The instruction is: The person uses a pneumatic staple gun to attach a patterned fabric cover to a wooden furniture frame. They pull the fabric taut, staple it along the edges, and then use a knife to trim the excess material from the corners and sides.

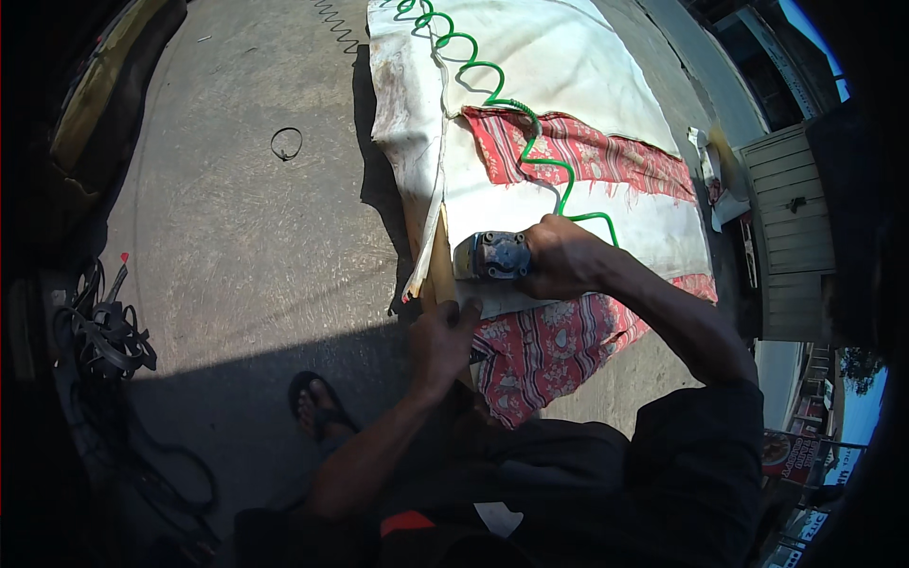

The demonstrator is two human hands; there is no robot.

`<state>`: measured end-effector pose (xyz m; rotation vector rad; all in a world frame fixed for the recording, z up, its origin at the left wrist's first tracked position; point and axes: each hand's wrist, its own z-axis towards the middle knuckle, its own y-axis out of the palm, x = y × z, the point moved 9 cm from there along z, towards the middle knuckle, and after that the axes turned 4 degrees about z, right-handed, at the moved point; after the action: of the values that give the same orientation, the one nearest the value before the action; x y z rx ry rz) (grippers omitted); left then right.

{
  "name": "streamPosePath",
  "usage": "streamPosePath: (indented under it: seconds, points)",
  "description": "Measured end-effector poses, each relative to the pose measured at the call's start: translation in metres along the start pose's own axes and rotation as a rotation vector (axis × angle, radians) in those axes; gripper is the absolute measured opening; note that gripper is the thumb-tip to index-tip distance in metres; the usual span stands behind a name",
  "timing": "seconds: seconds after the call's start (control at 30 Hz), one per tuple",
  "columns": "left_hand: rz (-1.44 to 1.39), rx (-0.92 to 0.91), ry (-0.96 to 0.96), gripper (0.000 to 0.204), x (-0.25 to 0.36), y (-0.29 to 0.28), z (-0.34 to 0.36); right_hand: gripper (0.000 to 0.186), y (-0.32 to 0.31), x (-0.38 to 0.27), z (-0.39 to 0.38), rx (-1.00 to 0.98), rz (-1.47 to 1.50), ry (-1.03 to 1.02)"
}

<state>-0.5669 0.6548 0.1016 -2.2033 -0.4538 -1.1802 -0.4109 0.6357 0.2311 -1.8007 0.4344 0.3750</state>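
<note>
Centrally, your right hand (561, 259) is wrapped round a grey, blocky, metal-headed tool (502, 256), just right of the pale, narrow wooden rail (440, 275) running lengthwise away from you; your left hand (440, 346), nearer, touches it, grip indeterminable.

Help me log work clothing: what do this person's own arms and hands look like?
The left hand and right hand are bare, no glove or watch showing. The right sleeve is dark and loose, ending near the elbow. The left forearm is bare; where its sleeve ends is unclear.
</note>
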Motion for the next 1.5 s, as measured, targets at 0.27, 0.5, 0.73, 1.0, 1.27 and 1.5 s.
streamPosePath:
  seconds: [0.27, 0.5, 0.73, 1.0, 1.27, 1.5]
  points:
    - [-0.029, -0.218, 0.06, 0.036, -0.001, 0.009, -0.038, 0.027, 0.003, 0.0, -0.005, -0.104, 0.082, 0.056]
    - [-0.151, -0.285, 0.056, 0.046, -0.045, 0.015, -0.034, 0.026, 0.021, -0.005, -0.007, -0.183, 0.078, 0.186]
    - [-0.166, -0.346, 0.018, 0.048, -0.042, 0.013, -0.034, 0.024, -0.003, -0.012, -0.017, -0.175, 0.137, 0.216]
    - [-0.161, -0.325, 0.044, 0.047, -0.048, 0.017, -0.032, 0.024, 0.018, 0.009, -0.017, -0.126, 0.131, 0.162]
    - [-0.062, -0.256, 0.025, 0.041, -0.023, 0.017, -0.077, 0.023, 0.01, -0.001, -0.037, -0.166, 0.21, 0.224]
    - [-0.311, -0.339, -0.332, 0.047, -0.056, 0.042, -0.119, 0.022, 0.021, -0.01, -0.044, -0.178, 0.205, 0.219]
